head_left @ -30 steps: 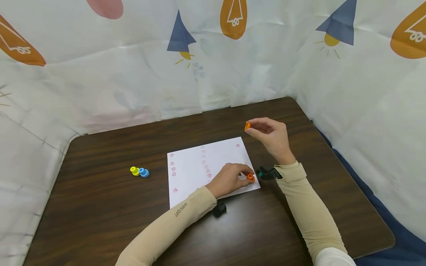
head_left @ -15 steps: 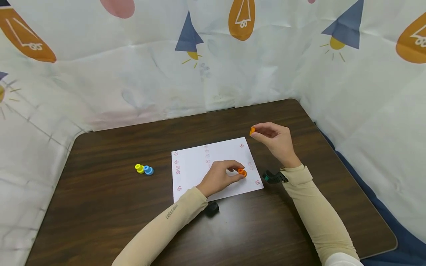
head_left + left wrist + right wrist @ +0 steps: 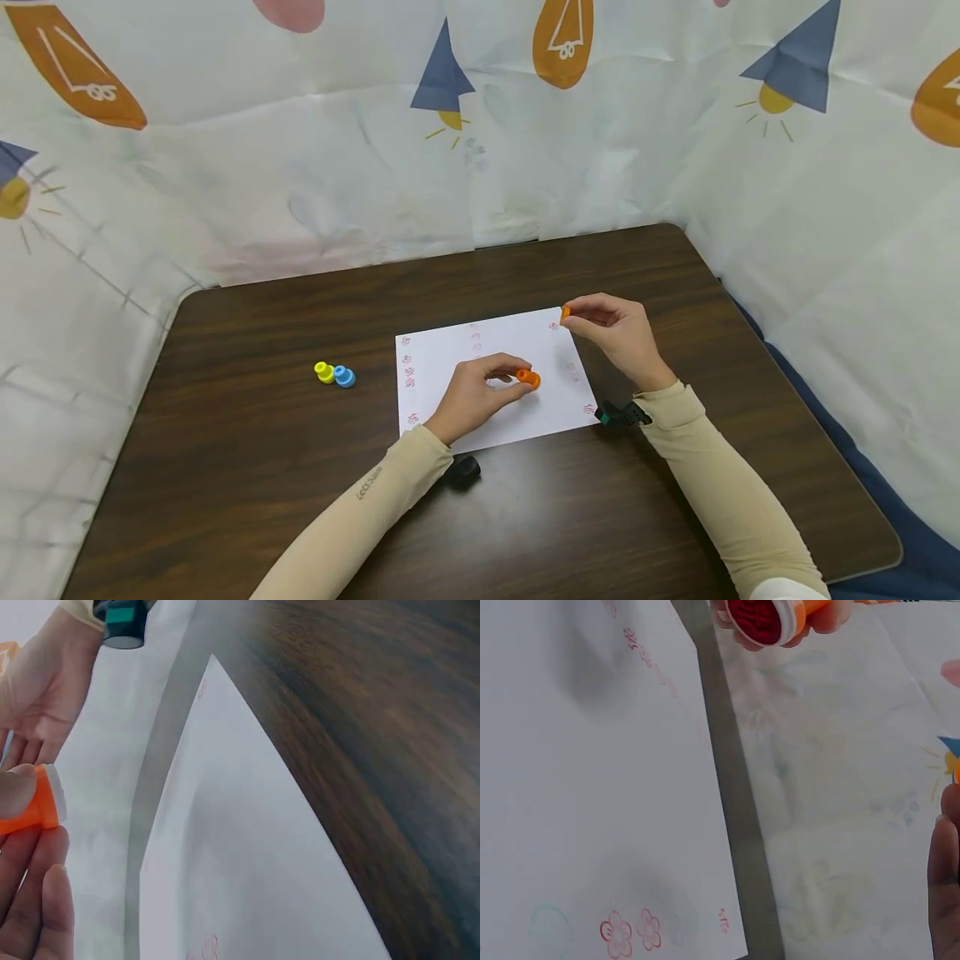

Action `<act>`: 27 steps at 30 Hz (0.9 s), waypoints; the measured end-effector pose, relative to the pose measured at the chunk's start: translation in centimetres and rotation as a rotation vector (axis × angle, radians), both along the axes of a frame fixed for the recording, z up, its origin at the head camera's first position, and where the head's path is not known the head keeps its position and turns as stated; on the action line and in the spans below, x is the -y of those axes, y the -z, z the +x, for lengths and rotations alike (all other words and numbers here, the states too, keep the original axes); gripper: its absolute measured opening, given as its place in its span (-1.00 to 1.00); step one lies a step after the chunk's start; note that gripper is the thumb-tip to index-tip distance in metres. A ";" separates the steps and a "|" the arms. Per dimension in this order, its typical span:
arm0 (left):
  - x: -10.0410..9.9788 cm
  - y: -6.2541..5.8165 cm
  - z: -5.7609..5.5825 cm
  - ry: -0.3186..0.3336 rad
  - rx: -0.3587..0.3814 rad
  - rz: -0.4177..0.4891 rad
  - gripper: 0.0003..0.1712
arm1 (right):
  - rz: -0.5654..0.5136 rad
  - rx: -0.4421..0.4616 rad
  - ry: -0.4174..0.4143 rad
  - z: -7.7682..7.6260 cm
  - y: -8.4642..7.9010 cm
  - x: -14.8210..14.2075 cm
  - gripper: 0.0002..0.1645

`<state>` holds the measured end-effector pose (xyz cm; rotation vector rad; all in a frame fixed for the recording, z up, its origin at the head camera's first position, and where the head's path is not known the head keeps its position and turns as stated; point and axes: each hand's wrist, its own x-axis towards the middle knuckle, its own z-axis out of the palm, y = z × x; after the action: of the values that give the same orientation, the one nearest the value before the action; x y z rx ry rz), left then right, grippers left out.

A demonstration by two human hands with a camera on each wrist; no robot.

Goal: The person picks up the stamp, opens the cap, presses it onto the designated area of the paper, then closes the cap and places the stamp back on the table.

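My left hand [image 3: 480, 387] pinches an orange self-inking stamp [image 3: 528, 378] between thumb and fingers, above the white paper [image 3: 495, 425]. In the right wrist view the stamp's red inked face [image 3: 759, 616] shows inside a white rim. Near the paper's far right corner, my right hand [image 3: 617, 335] pinches a small orange cap [image 3: 566, 313]; that hand is only partly seen at the edge of its own wrist view. Red flower-like prints [image 3: 619, 934] stand in columns on the paper, along with faint green ones.
To the left of the paper, a yellow stamp [image 3: 324, 372] and a blue stamp [image 3: 344, 377] stand side by side on the dark wooden table [image 3: 225, 467]. Printed white cloth [image 3: 337, 167] hangs behind the table and on both sides.
My left hand has lifted the stamp off the paper's near right corner and moved left over its middle, uncovering a red print. My right hand with the cap has come down toward the paper's far corner.
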<state>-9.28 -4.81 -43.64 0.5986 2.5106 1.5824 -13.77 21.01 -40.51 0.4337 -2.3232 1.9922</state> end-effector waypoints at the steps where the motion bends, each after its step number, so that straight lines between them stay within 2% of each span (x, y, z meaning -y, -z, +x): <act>1: 0.2 0.1 0.0 -0.008 0.005 0.012 -0.66 | -0.001 0.010 -0.005 0.0 0.1 0.1 -0.65; 8: 1.9 0.1 0.0 -0.072 0.079 0.063 -0.66 | -0.027 0.046 -0.046 0.1 0.5 1.2 -0.65; 16: 3.6 0.3 0.1 -0.108 0.154 0.174 -0.63 | -0.019 0.087 -0.103 0.3 1.4 2.5 -0.64; 27: 5.5 0.1 0.3 -0.180 0.166 0.282 -0.66 | -0.005 0.140 -0.176 1.4 1.9 5.3 -0.65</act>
<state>-9.02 -10.34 -43.74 0.2587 2.2940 1.9802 -12.39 15.73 -42.38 0.5315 -2.4394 2.1715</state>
